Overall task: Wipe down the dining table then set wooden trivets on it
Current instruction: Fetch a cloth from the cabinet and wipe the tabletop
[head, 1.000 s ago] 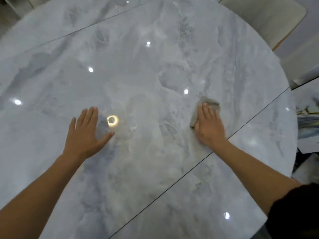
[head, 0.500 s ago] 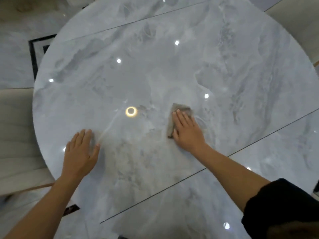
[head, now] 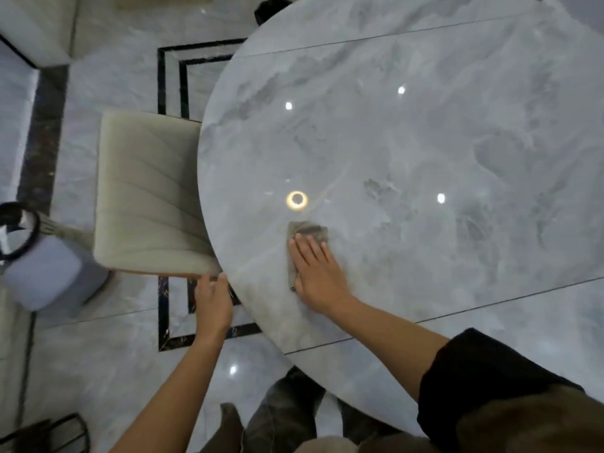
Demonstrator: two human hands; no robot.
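A round grey marble dining table [head: 425, 152] fills the right of the head view. On its near left part lies a small grey-brown cloth [head: 305, 232], and my right hand [head: 315, 271] presses flat on it with the fingers stretched out. My left hand [head: 212, 297] hangs just off the table's left edge, fingers loosely together, with its tips at the rim and the corner of a chair seat. No wooden trivets are in view.
A beige padded chair [head: 147, 204] stands tucked against the table's left side. A pale lilac stool [head: 49, 273] with a black-rimmed object on it sits further left. Glossy marble floor with a black inlay border [head: 161, 322] lies below. My legs show at the bottom.
My right hand has slid the cloth leftward toward the table's left edge. My left hand has come off the tabletop to its rim. My view has swung left, showing chair and floor.
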